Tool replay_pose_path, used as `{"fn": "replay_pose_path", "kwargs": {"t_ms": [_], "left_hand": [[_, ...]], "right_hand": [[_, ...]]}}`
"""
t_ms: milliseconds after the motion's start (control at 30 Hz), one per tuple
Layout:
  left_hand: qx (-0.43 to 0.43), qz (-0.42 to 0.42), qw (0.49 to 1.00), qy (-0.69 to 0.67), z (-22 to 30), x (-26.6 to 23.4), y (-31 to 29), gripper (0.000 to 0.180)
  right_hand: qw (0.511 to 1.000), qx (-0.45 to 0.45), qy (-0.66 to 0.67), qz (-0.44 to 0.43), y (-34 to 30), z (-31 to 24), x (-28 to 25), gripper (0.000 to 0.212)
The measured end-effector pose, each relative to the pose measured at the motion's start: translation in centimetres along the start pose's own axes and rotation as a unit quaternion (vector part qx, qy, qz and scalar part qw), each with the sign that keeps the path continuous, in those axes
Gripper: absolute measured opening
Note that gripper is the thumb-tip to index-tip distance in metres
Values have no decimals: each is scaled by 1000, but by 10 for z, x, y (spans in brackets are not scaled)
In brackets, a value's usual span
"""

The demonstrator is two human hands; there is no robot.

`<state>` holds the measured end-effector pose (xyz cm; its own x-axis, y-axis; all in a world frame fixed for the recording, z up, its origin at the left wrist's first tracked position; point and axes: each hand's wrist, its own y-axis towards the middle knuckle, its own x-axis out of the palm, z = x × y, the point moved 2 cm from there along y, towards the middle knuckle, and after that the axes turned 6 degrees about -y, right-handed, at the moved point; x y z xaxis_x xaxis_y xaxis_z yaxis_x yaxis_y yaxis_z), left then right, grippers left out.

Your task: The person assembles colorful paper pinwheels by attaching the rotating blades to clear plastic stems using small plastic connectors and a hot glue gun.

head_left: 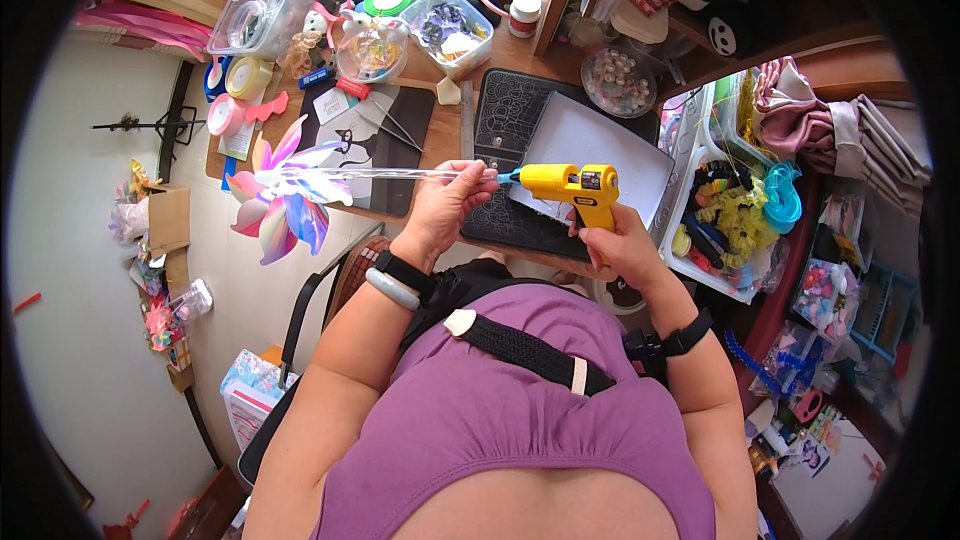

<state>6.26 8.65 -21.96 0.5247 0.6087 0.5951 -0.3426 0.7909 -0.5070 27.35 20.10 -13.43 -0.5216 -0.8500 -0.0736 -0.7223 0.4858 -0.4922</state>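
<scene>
My left hand pinches the clear stick of a pinwheel near the stick's right end. The pinwheel's iridescent pink, white and blue petals spread out at the stick's left end, over the table's edge. In my right hand is a yellow glue gun, gripped by its handle. Its blue nozzle points left and sits right at the stick's end beside my left fingertips; whether the two touch I cannot tell. Below lie a black cutting mat and a white shallow tray.
Tweezers lie on a mat with a cat picture. Ribbon rolls, a lidless plastic tub and a bowl of beads line the back. At right stands a white bin of craft supplies. A chair arm is at left.
</scene>
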Motion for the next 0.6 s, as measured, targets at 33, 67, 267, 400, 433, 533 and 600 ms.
{"fn": "replay_pose_path", "kwargs": {"t_ms": [33, 67, 267, 400, 433, 533, 600], "left_hand": [[0, 2, 1000, 0, 0, 0, -1, 19], [0, 2, 1000, 0, 0, 0, 0, 19], [-1, -1, 1000, 2, -1, -2, 1, 18], [-2, 0, 1000, -3, -1, -3, 2, 18], [-3, 1, 1000, -5, -1, -3, 2, 19], [-3, 0, 1000, -1, -1, -3, 2, 19], [-3, -1, 1000, -3, -1, -3, 2, 19]], "right_hand": [[1000, 0, 0, 0, 0, 0, 0, 22], [1000, -1, -1, 0, 0, -1, 1, 22], [1000, -7, 5, 1, 0, 1, 2, 21], [1000, 3, -4, 7, 0, 1, 3, 21], [1000, 3, -3, 7, 0, 1, 3, 21], [1000, 8, -2, 14, 0, 3, 1, 22], [1000, 18, -2, 5, -1, 3, 0, 22]]}}
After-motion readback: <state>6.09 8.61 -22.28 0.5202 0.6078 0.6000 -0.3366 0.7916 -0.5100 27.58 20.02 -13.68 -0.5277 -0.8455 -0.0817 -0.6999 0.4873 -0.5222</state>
